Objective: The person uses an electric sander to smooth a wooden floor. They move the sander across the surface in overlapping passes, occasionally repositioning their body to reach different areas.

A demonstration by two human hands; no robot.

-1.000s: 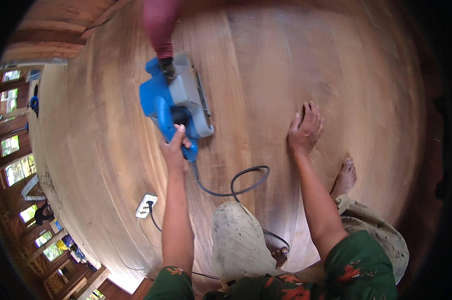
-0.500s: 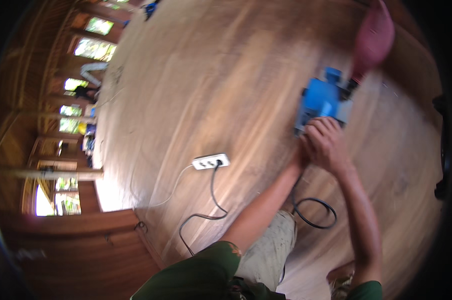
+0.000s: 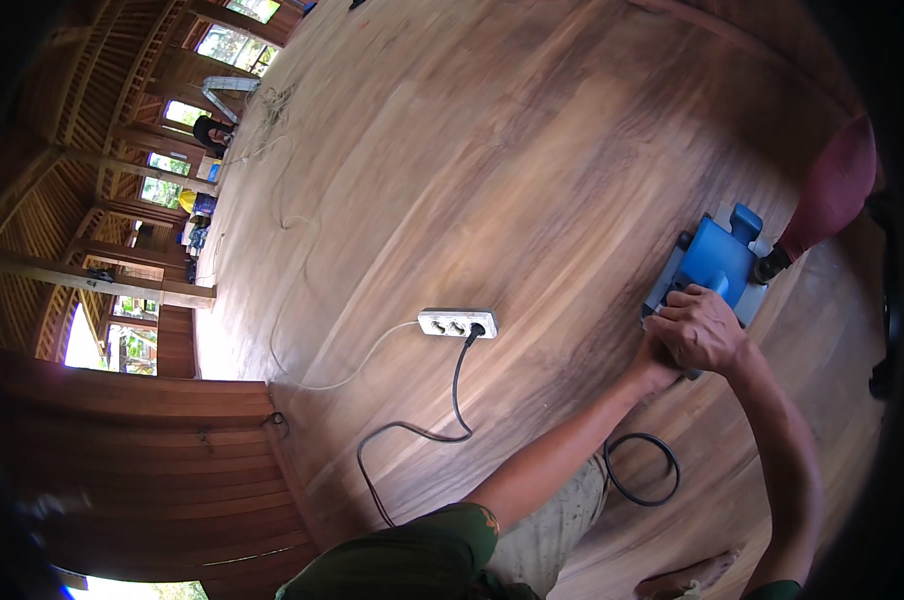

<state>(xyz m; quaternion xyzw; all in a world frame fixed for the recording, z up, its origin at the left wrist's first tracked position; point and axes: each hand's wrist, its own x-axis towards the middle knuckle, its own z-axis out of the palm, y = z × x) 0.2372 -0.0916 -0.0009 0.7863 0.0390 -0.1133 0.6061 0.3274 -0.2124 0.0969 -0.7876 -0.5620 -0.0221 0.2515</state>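
Note:
A blue belt sander (image 3: 717,262) rests on the wooden boards at the right, with a dark red dust bag (image 3: 834,185) attached to its far right side. My right hand (image 3: 700,328) is closed over the near end of the sander, fingers curled on top. Just below it, my left hand (image 3: 657,365) is closed around the handle there, its fingers mostly hidden by the right hand. A black power cord (image 3: 457,390) is plugged into a white power strip (image 3: 458,324), and a loop of black cord (image 3: 678,468) lies near my knee.
A pale extension cable (image 3: 344,386) runs from the strip across the wood floor (image 3: 402,200). Wooden panelling (image 3: 122,460) stands at the lower left. Far off are a person in dark clothing (image 3: 208,134), a folding ladder (image 3: 230,85) and open windows.
Both hands and the sander have moved right and nearer to me relative to the power strip. The view has also shifted, and the dust bag leans farther to the right.

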